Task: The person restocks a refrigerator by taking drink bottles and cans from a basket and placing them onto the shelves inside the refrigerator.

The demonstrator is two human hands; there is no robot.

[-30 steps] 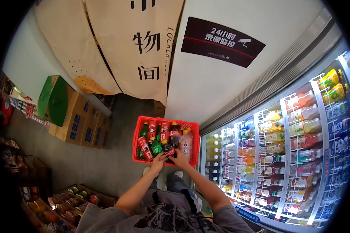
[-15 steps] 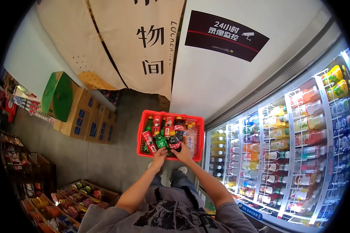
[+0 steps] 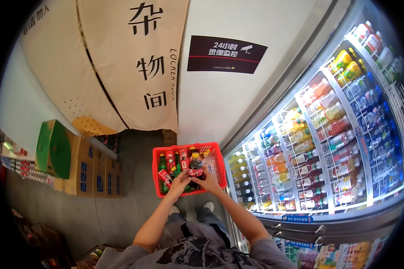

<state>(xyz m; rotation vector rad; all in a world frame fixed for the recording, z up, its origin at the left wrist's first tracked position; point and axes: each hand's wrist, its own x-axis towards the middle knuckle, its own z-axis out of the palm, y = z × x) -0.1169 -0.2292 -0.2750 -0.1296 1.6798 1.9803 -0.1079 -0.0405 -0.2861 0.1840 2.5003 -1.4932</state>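
A red plastic basket is in front of my feet, with several bottles and cans in it. Over its near part, my left hand and my right hand hold a dark bottle with a red label between them, its cap pointing away from me. To the left, a red can leans beside green bottles. More red cans stand along the far side. A bottle with a pale label lies at the right, partly behind my right hand.
A lit drinks cooler with rows of bottles runs along the right. Stacked cardboard boxes and a green box stand at the left. A cloth curtain hangs ahead beside a white wall. Snack shelves are dim at lower left.
The dark bottle is now raised between both hands, higher than before. The view has turned, so the basket appears lower and more of the cooler shows.
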